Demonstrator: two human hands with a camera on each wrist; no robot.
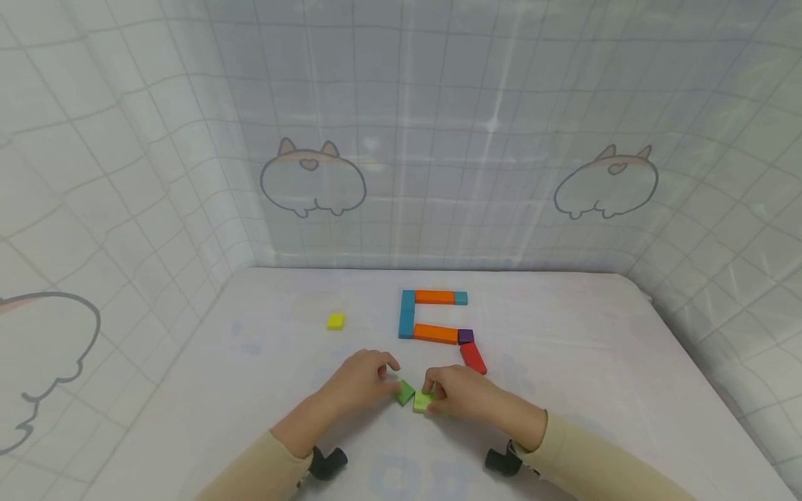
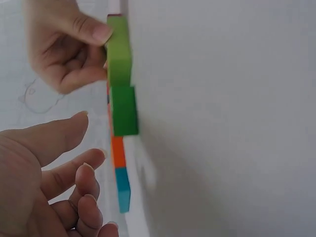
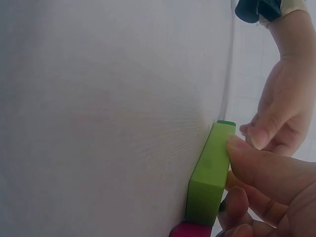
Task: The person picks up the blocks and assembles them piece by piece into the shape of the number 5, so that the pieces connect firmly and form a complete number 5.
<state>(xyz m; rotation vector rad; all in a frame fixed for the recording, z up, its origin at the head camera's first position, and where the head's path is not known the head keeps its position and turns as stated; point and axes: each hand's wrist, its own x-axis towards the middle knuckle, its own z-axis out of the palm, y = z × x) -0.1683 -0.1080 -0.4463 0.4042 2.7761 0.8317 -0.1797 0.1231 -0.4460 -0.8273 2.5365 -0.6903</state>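
Note:
My right hand [image 1: 466,393] pinches a long light green block [image 1: 421,401] between thumb and fingers, low on the white table. Touching that block's left end, or nearly so, is a dark green block [image 1: 406,392], turned at an angle. Beside it hovers my left hand [image 1: 360,379]; the left wrist view shows its thumb and fingers spread apart with nothing between them, just off the dark green block [image 2: 125,112]. In the right wrist view, the thumb lies on the light green block [image 3: 210,160], and a red block [image 3: 191,230] shows at its near end.
Farther back, blue blocks [image 1: 407,314], an orange block [image 1: 435,297], a second orange block [image 1: 435,334], a purple block [image 1: 466,337] and a red block [image 1: 473,358] form an angular outline. A yellow block [image 1: 335,321] lies alone to the left. Gridded curtains surround the table [image 1: 564,334].

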